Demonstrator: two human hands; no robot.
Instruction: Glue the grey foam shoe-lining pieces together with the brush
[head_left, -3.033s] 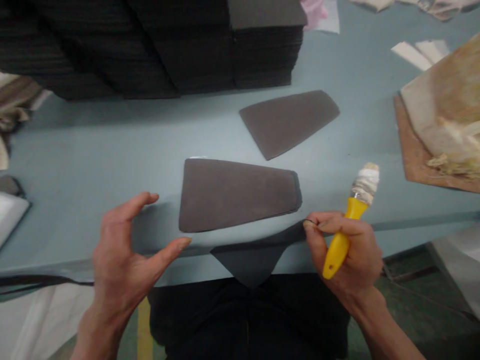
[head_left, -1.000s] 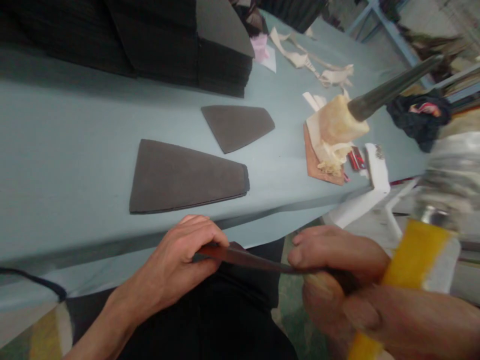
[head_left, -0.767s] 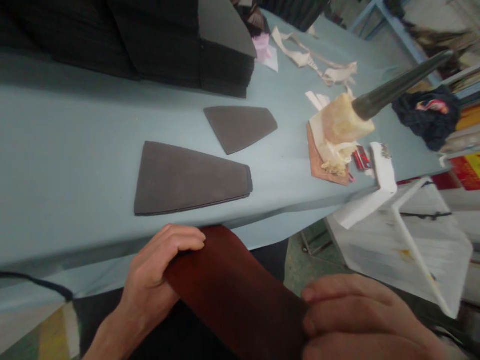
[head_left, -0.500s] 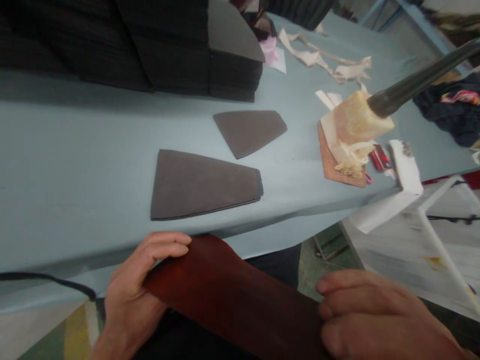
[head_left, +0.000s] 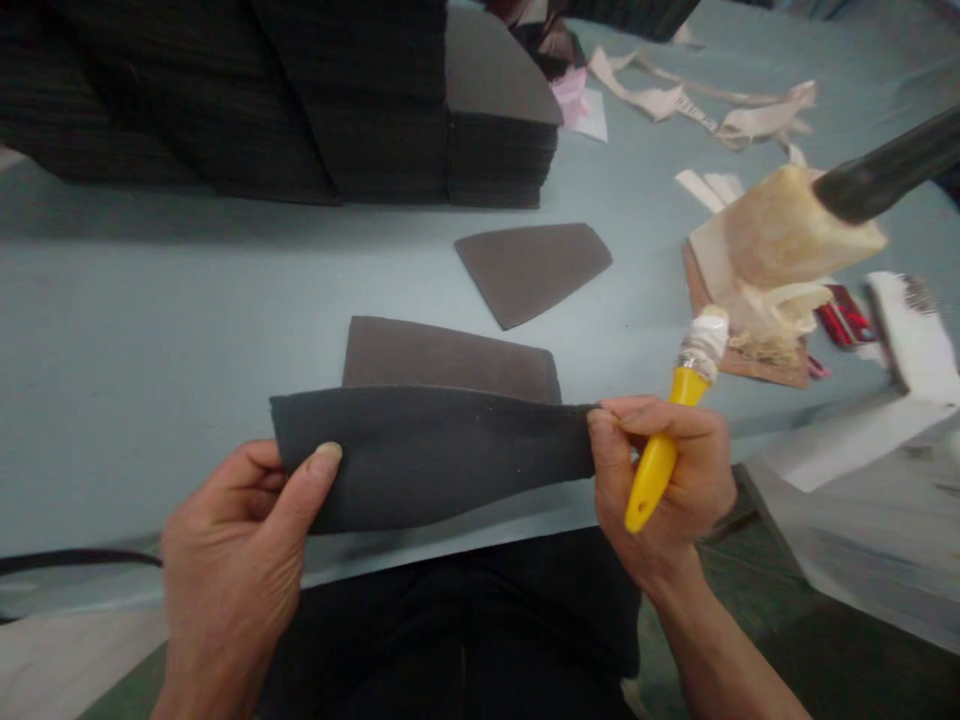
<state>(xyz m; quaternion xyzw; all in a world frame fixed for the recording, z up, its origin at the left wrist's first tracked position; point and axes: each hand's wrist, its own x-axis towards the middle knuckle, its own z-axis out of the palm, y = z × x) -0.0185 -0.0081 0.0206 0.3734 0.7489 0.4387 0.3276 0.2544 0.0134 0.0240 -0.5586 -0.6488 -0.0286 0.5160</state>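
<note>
A dark grey leather piece (head_left: pixel 435 455) is stretched between my two hands at the table's front edge, its matt side towards me. My left hand (head_left: pixel 240 520) pinches its wide end, thumb on top. At the narrow end my right hand (head_left: pixel 667 475) grips the corner between thumb and finger. The same hand also holds a brush (head_left: pixel 675 430) with a yellow handle and pale bristles pointing up and away. Behind the held piece, and partly covered by it, lies a brown tapered panel (head_left: pixel 450 352). A smaller brown panel (head_left: pixel 536 270) lies farther back.
Tall stacks of dark panels (head_left: pixel 375 110) stand at the back left. To the right, a pale yellow block (head_left: pixel 787 225) with a dark handle sits on a brown pad (head_left: pixel 701 270). Cloth strips (head_left: pixel 720 110) lie beyond it. A white object (head_left: pixel 919 335) rests at the right edge.
The held leather has turned from its reddish-brown face to its dark grey one and risen over the table edge. My right hand has come in to its narrow end, and the brush now shows.
</note>
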